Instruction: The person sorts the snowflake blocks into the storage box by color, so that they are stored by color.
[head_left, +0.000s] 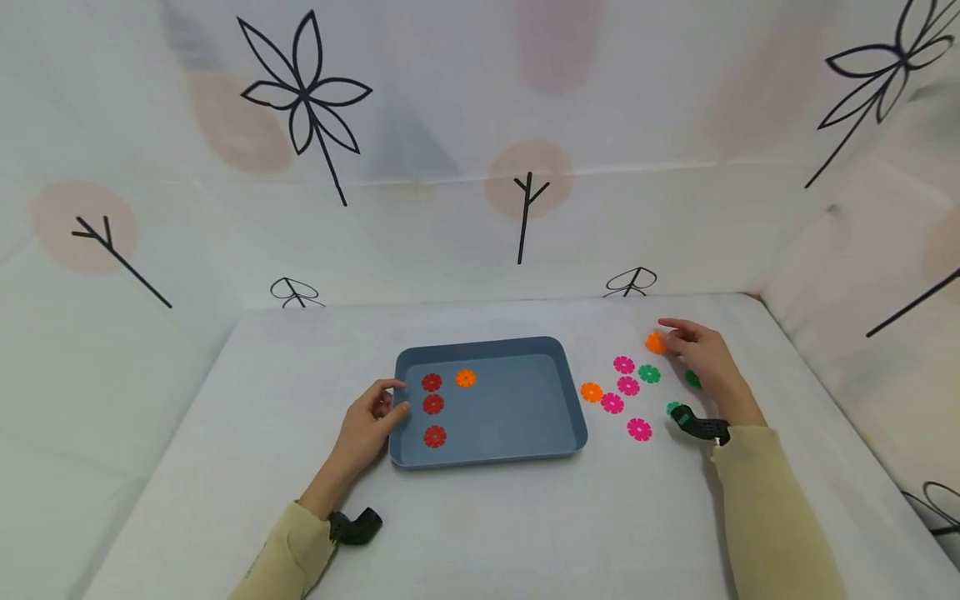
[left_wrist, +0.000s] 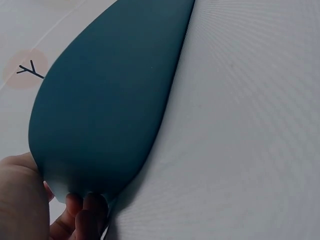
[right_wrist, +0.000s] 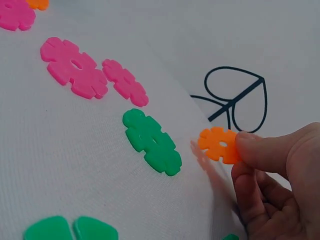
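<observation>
My right hand [head_left: 701, 354] pinches an orange flower-shaped disc [right_wrist: 218, 145] between thumb and finger, just above the cloth at the far right. My left hand [head_left: 367, 425] grips the left wall of a blue-grey tray [head_left: 510, 417]; in the left wrist view the tray's outer wall [left_wrist: 105, 110] fills much of the picture, with the fingers curled at its end. Inside the tray, a column of red discs [head_left: 432, 404] lies along the left, and one orange disc [head_left: 466, 378] lies beside the top one.
Right of the tray lie several pink discs [head_left: 639, 429], another orange disc [head_left: 592, 392] and several green discs [head_left: 649, 374], some partly covered by the right hand and wrist strap. White cloth [head_left: 480, 533] covers the table, and a patterned curtain [head_left: 450, 242] rises behind.
</observation>
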